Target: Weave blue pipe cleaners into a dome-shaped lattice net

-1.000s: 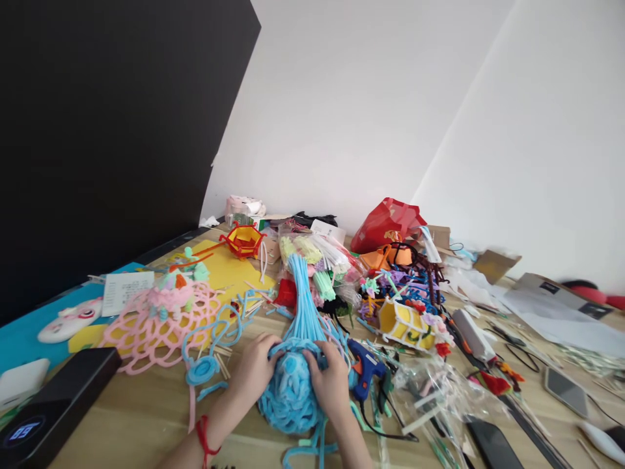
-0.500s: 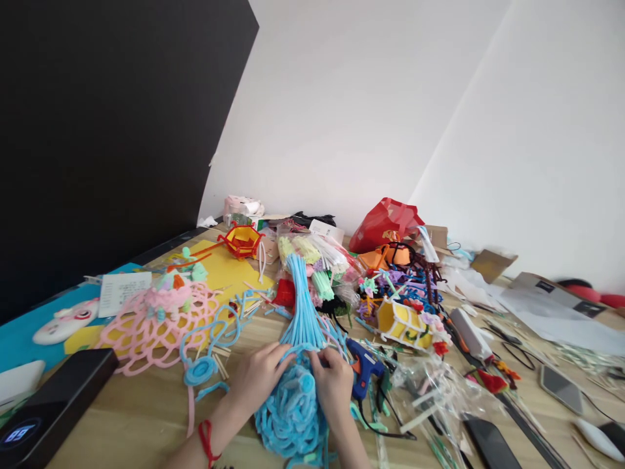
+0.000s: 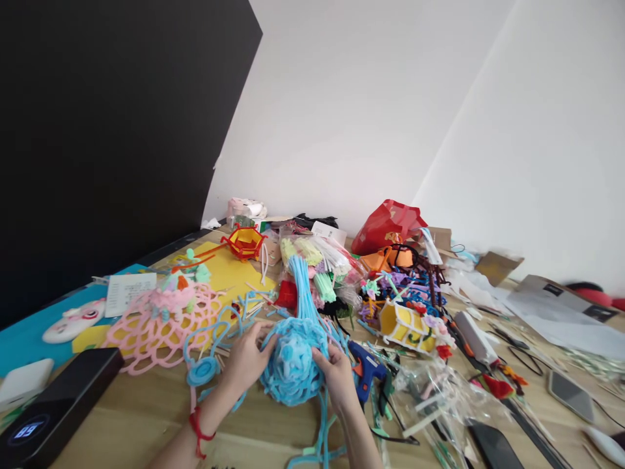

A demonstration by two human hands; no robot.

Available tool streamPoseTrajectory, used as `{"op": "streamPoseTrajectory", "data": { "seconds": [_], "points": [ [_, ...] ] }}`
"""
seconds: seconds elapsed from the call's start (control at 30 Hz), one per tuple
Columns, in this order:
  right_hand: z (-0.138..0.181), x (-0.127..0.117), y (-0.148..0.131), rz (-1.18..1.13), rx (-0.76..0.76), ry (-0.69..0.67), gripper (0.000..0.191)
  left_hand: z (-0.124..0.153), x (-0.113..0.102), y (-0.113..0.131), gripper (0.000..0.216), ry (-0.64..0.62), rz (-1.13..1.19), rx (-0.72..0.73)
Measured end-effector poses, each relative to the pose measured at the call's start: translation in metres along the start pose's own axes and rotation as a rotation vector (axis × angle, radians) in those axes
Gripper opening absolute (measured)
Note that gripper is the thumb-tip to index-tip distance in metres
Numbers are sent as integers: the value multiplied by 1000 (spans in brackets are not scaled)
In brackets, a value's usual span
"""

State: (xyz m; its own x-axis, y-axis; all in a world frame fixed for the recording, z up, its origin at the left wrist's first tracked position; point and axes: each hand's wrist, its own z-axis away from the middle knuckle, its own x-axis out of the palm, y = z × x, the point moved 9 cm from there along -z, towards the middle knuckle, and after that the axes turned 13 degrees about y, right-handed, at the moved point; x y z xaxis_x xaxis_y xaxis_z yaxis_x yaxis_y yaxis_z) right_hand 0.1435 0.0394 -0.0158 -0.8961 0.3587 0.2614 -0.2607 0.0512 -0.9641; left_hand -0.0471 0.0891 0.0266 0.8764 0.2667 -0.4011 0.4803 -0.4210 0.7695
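A round, fuzzy blue piece woven from pipe cleaners [image 3: 293,365] lies in front of me, with a raised knob at its middle. My left hand [image 3: 249,355] grips its left edge, thumb and fingers closed on the rim. On the opposite edge, my right hand [image 3: 336,372] pinches the rim between thumb and fingers. Loose blue strands trail below it toward the table's front. Behind the piece fans a bundle of straight blue pipe cleaners [image 3: 305,293]. A blue hot glue gun [image 3: 366,371] lies just right of my right hand.
On the left are a pink looped net [image 3: 146,339], a coiled blue spiral [image 3: 202,371] and a black power bank [image 3: 63,407]. To the right lie a yellow and white lantern-like piece [image 3: 407,326], crumpled clear plastic [image 3: 439,391] and a phone [image 3: 493,443]. A red bag [image 3: 388,225] stands behind.
The woven blue piece has moved away from me and tipped, so its round face shows more fully. Both hands have shifted from its far edge to its two sides.
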Motion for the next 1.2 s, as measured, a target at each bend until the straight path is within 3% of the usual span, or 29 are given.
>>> {"op": "streamPoseTrajectory", "data": {
  "seconds": [0.13,0.27,0.43,0.53,0.67,0.77,0.9,0.97,1.03,1.1,1.2],
  "points": [
    [1,2,-7,43,-40,-5,28,1,7,5,41,-82,205,-74],
    [4,4,-6,8,29,-16,33,-3,7,12,27,-108,179,-11],
    [4,2,4,-22,121,-10,37,-5,8,7,32,-139,181,-7],
    [-2,-11,1,91,-11,130,31,-1,11,7,32,-198,129,15],
    [2,-24,-16,399,-313,329,12,5,10,17,25,-229,2,100],
    [11,-17,-26,580,-485,337,13,7,8,27,26,-228,-60,167],
    [18,-4,-25,631,-551,250,20,11,17,27,30,-311,19,132],
    [17,0,-24,598,-537,214,18,12,22,22,29,-335,67,82],
    [14,0,-22,521,-447,193,24,8,20,14,29,-279,68,42],
    [9,1,-15,395,-279,142,38,3,14,7,29,-180,57,20],
    [10,11,-4,193,-35,-31,43,-3,2,1,29,-28,50,16]
  ]
}}
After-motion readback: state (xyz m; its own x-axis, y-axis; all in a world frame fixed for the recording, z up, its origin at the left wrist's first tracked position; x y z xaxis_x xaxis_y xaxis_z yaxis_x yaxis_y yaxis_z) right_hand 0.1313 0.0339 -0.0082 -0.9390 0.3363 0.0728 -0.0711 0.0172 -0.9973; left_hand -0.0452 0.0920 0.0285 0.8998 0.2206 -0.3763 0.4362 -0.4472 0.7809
